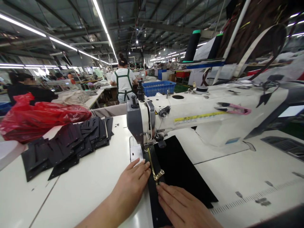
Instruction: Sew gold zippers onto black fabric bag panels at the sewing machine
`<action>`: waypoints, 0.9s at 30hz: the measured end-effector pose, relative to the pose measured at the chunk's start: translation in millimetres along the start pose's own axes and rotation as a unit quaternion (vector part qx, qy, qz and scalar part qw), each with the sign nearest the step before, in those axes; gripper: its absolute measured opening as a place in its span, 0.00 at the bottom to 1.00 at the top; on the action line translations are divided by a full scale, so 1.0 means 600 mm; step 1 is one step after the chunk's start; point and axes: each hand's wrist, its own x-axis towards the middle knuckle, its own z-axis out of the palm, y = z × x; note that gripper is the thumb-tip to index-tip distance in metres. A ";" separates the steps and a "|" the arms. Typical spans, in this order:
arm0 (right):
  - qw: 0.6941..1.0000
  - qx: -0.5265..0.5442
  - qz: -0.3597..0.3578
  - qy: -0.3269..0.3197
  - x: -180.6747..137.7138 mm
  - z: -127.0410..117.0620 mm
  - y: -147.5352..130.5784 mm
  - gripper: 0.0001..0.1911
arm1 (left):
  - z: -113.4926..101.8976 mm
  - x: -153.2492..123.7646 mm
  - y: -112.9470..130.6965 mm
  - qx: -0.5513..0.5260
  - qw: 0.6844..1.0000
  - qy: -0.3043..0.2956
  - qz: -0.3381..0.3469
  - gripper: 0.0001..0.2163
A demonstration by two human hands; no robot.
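My left hand (133, 183) lies flat on the white table, fingers stretched, its tips touching the left edge of a black fabric piece (180, 171) with a gold zipper (154, 167). My right hand (182, 205) rests flat on the same fabric just below the zipper pull, fingers together and extended. The fabric runs up under the presser foot (149, 144) of a white sewing machine (201, 110).
A pile of black cut pieces (68, 142) lies at left, with a red plastic bag (38, 117) behind it. Pink thread snips (234, 109) sit on the machine arm. Black thread cones (192, 46) stand above. A person in a green apron (123, 80) works beyond, near a blue basket (159, 87).
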 end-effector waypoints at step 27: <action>0.968 0.031 0.089 -0.231 0.043 0.014 0.053 0.22 | 0.003 0.008 0.009 -0.004 0.999 -0.013 -0.032 0.13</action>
